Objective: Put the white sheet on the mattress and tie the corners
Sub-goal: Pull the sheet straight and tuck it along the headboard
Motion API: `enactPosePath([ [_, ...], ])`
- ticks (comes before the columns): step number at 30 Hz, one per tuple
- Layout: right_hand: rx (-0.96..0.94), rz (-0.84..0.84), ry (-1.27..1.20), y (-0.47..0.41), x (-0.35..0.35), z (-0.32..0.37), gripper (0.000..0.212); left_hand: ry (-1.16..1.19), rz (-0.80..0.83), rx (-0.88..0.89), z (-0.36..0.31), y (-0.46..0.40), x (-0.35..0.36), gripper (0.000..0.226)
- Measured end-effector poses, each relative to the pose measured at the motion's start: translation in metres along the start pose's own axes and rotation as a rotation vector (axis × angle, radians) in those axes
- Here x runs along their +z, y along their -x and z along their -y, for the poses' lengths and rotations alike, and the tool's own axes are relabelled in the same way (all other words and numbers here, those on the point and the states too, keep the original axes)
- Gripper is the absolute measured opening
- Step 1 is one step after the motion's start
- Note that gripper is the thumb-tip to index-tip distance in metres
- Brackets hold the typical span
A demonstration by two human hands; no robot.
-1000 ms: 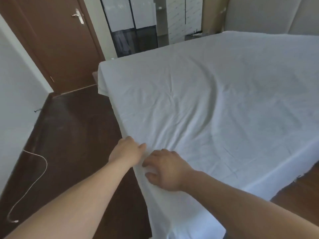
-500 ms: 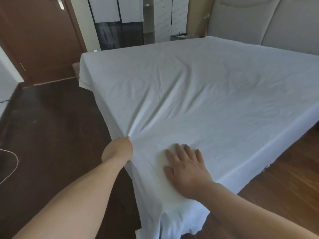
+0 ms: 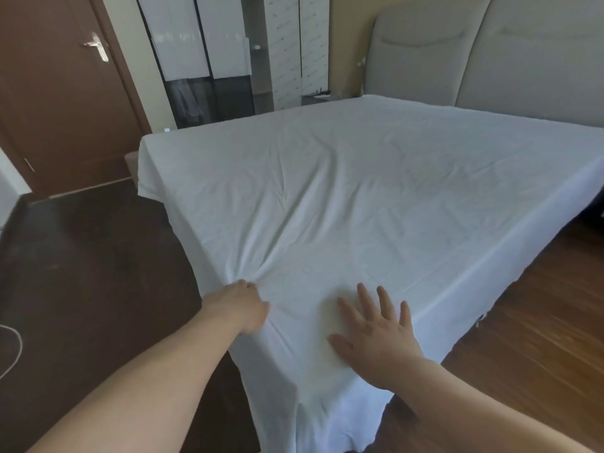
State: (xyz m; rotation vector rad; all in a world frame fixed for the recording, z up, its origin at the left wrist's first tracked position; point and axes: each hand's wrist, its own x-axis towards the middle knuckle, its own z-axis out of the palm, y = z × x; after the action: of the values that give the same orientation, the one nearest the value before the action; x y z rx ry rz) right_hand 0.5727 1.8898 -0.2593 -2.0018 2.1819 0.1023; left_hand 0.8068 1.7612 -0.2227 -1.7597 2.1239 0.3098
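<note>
Since before, right hand (image 3: 376, 341) has flattened, fingers spread, on white sheet (image 3: 343, 197); left hand (image 3: 238, 305) grips its edge.

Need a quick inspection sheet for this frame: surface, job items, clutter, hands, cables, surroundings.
Surface: mattress fully covered, only its shape shows under the cloth.
Job's things: white sheet spread over the bed, creased, near corner hanging loose and untied.
Clutter: nothing seen on the bed.
Grippers: left hand pinches the sheet at the bed's edge, creases fanning from it; right hand lies flat, fingers spread, pressing the sheet near the corner.
Cables: white cord looped on the dark floor at far left.
Surroundings: padded headboard, brown door with a metal handle, glass-front wardrobe.
</note>
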Motion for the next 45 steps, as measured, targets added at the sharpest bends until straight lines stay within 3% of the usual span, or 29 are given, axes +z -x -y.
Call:
enactPosePath([
  [3, -0.009, 0.055, -0.091, 0.018, -0.001, -0.016, 0.075, -0.165, -0.036, 0.017, -0.020, 0.028, -0.015, 0.037],
  [5, -0.043, 0.187, -0.184, 0.029, -0.018, -0.026, 0.075, -0.157, -0.055, 0.137, -0.034, 0.051, -0.016, 0.050],
  [7, 0.005, 0.204, -0.237, 0.036, -0.043, -0.036, 0.063, -0.145, -0.039, 0.218, -0.050, 0.069, -0.018, 0.064],
  [12, 0.094, -0.121, -0.272, 0.031, -0.077, -0.066, 0.047, -0.048, -0.078, 0.262, -0.080, 0.056, -0.032, 0.075],
  [16, 0.175, -0.203, -0.225, -0.007, -0.073, -0.098, 0.057, -0.025, -0.126, 0.297, -0.098, 0.007, -0.052, 0.075],
  [19, 0.268, -0.305, -0.192, -0.059, -0.072, -0.120, 0.067, 0.028, -0.269, 0.352, -0.118, -0.042, -0.069, 0.074],
  [21, 0.285, -0.166, -0.171, -0.098, -0.063, -0.135, 0.074, 0.028, -0.250, 0.360, -0.124, -0.076, -0.066, 0.078],
  [24, 0.166, 0.369, -0.044, -0.130, -0.073, -0.148, 0.083, -0.179, 0.149, 0.362, -0.124, -0.098, -0.070, 0.089],
  [26, 0.098, 0.483, -0.004, -0.139, -0.104, -0.145, 0.070, -0.280, 0.235, 0.375, -0.126, -0.098, -0.095, 0.076],
  [29, 0.153, 0.308, -0.109, -0.147, -0.188, -0.142, 0.053, -0.230, 0.226, 0.376, -0.133, -0.093, -0.176, 0.066],
  [31, 0.235, 0.198, -0.176, -0.144, -0.248, -0.140, 0.050, -0.221, 0.162, 0.402, -0.133, -0.078, -0.242, 0.060],
  [38, 0.287, 0.118, -0.306, -0.112, -0.462, -0.136, 0.041, -0.195, 0.124, 0.456, -0.130, -0.010, -0.479, 0.058],
  [42, 0.259, 0.125, -0.374, -0.115, -0.566, -0.125, 0.039, -0.116, 0.027, 0.509, -0.111, 0.017, -0.567, 0.054],
  [45, 0.209, 0.036, -0.348, -0.133, -0.626, -0.102, 0.038, -0.057, -0.009, 0.545, -0.077, 0.023, -0.605, 0.059],
])
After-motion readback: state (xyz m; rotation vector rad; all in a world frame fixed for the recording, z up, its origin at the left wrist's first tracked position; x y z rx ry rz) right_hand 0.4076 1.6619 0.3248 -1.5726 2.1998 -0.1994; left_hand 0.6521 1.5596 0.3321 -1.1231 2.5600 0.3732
